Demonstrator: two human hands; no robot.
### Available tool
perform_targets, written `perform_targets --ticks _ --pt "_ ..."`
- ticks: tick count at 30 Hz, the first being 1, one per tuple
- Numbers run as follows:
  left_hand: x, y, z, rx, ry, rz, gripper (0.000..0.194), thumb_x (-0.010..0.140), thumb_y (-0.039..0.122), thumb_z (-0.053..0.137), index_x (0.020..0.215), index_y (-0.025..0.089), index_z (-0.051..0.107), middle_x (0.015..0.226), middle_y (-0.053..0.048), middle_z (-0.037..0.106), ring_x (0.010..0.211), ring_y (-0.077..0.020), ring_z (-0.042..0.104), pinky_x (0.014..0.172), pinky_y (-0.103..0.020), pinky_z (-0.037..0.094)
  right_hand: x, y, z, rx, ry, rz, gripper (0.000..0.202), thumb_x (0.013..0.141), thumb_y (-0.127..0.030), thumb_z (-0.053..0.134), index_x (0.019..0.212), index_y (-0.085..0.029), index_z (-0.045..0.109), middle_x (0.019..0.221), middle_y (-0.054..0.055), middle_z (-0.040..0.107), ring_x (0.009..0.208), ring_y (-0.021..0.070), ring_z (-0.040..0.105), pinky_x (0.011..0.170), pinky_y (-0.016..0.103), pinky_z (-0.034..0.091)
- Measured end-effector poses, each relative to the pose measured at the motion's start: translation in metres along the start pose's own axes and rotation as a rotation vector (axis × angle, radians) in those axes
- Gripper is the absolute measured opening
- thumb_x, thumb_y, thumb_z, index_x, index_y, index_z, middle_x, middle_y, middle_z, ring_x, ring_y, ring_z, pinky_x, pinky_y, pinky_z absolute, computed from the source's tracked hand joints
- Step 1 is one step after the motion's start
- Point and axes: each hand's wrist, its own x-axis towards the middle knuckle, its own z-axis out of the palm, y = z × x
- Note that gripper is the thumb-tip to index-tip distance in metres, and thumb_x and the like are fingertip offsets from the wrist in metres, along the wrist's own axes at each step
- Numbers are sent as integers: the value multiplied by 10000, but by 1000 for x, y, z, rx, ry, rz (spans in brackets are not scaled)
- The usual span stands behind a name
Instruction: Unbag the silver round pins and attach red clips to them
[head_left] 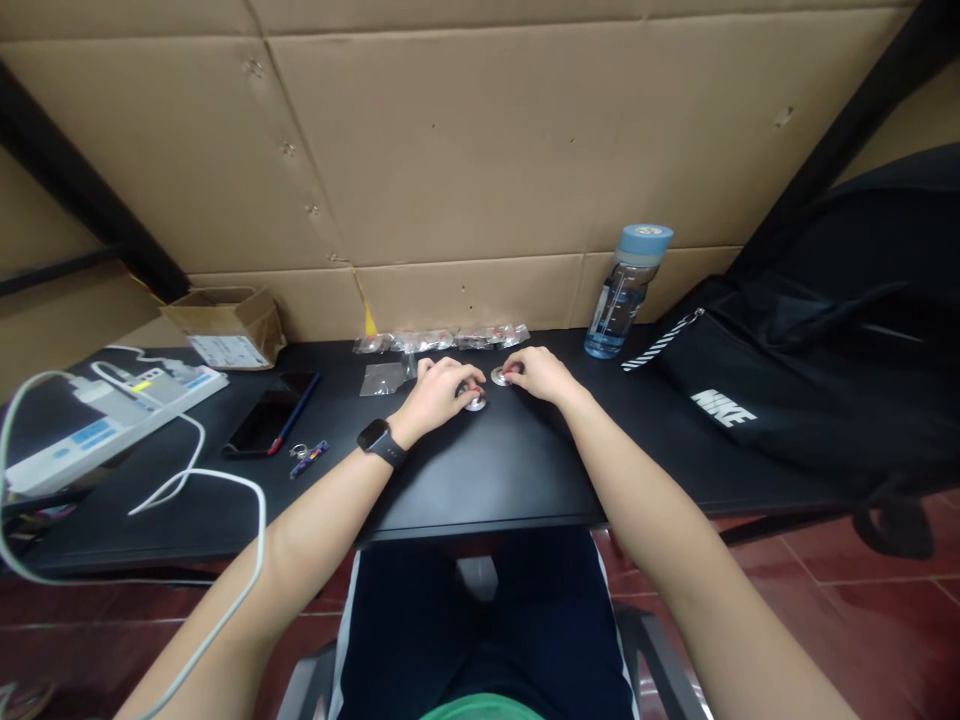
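My left hand, with a dark watch on its wrist, closes its fingers on a small round silver disc with some red on top. A second shiny silver disc, also showing red, is pinched between the fingertips of my right hand. Both discs are at the table surface, a short gap apart; my fingers partly cover each one. Just left of my left hand lies a clear plastic bag. Behind both hands runs a row of clear packets with silver and red pieces inside.
On the black table, a blue-lidded water bottle and a black bag stand right. To the left are a phone, a keyring, a paper bag and a power strip. A white cable crosses my left forearm.
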Motion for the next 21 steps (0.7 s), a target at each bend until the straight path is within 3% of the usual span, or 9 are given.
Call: perform_targets --ticks 2,11,15,18,21 --pt "-1 -3 -2 19 -15 7 228 960 308 645 1171 316 730 1022 -30 786 1132 -272 602 977 -464 284 -1 -2 0 11 0 30 93 841 -249 764 918 -285 803 919 39 787 873 227 721 807 318 513" --pt "-7 -4 -12 124 -56 66 183 990 267 602 968 293 783 1004 -37 776 1076 -251 599 929 -456 250 -2 -12 1 -75 21 76 138 863 -207 715 952 -259 807 987 58 791 917 224 710 740 280 470" --pt "-7 -3 -12 119 -54 48 182 983 252 617 921 280 785 940 -44 768 1058 -254 605 940 -457 248 -1 -13 -2 5 40 13 158 852 -133 707 907 -224 824 901 53 791 806 176 688 738 259 457" --pt "-7 -4 -12 102 -13 17 167 976 259 637 910 284 788 936 -39 770 1058 -258 610 961 -464 251 -2 -18 -7 159 90 -77 123 848 -141 732 884 -198 835 783 30 773 691 141 641 711 249 446" --pt "-6 -5 -14 52 117 -60 131 968 290 666 926 297 790 978 -29 781 1062 -259 620 986 -468 261 -4 -26 -13 287 142 -108 100 842 -179 751 887 -189 840 735 17 760 652 131 617 689 250 436"
